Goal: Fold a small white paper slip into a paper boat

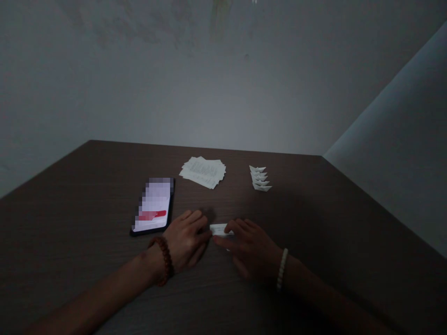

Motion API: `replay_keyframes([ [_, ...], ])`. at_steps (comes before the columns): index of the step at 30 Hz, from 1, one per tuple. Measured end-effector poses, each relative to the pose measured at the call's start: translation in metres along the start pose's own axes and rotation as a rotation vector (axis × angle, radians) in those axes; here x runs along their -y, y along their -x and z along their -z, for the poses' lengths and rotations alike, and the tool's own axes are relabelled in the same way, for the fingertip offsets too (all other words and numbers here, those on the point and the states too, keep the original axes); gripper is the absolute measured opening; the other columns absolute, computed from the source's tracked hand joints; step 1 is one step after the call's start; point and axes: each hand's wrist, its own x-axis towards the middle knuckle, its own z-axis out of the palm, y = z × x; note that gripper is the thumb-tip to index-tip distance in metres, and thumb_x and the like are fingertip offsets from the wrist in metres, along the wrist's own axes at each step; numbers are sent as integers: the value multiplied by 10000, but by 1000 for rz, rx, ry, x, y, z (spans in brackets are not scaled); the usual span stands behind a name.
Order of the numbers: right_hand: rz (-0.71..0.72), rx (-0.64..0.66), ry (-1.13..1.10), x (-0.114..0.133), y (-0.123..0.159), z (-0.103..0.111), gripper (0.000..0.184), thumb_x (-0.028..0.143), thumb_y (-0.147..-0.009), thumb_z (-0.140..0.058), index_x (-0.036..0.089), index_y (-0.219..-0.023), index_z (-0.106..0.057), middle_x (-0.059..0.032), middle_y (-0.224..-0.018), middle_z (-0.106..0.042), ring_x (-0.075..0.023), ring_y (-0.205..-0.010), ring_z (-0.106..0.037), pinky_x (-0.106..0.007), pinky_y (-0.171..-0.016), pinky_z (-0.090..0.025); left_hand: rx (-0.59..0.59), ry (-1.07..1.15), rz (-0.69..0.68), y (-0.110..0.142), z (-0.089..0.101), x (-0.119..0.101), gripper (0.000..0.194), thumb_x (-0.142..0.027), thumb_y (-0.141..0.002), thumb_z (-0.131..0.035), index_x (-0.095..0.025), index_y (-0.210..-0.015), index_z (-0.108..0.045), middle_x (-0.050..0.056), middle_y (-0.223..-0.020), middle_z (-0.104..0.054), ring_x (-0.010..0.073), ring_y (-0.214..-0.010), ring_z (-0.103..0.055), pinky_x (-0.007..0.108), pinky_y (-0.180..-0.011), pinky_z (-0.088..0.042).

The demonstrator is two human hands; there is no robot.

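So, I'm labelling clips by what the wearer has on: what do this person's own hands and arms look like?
The left hand is ungloved, with a reddish-brown bracelet of round beads at the wrist. The right hand is also ungloved, with a slimmer cream-coloured beaded bracelet. No sleeve shows on either side; the dim light hides finer detail.

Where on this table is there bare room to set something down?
Bare patches of table: right of the boats, out to the right edge; left of the phone; and a narrower gap between the sheets and the boats. It's crowded at the strip, with the left hand and right hand there and the phone close by.
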Motion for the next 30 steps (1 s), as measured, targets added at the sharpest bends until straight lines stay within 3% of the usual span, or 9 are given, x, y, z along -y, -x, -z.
replay_keyframes([
  [11, -30, -75, -36, 1, 19, -7, 439, 146, -784, -576, 273, -1202, -532, -84, -1288, -450, -246, -1090, -426, -404, -884, -352, -1, -29, -1, 0, 0, 0, 169, -146, -796, -490, -157, -858, -647, 84, -809, -506, 238, -784, -416, 378, -665, -393],
  [23, -42, -172, -46, 1, 33, -17, 349, 123, -812, -550, 273, -1124, -591, -78, -1226, -510, -231, -1009, -469, -394, -843, -361, 29, -97, -35, -2, -2, -7, 139, -142, -828, -462, -132, -819, -600, 95, -839, -536, 234, -806, -459, 385, -711, -427],
  [26, -49, -174, -69, 1, 33, -16, 364, 125, -812, -549, 274, -1141, -584, -78, -1222, -515, -230, -1017, -467, -400, -859, -360, -7, -109, -122, -4, -3, -11, 190, -118, -888, -410, -123, -936, -594, 89, -864, -565, 223, -813, -482, 366, -724, -440],
  [30, -64, -181, -107, -1, 34, -18, 419, 114, -797, -541, 298, -1172, -570, -71, -1232, -515, -238, -1027, -467, -419, -854, -366, -10, 50, -204, -5, -7, -13, 251, -116, -949, -346, -153, -1066, -565, 72, -953, -599, 193, -852, -527, 313, -751, -468],
])
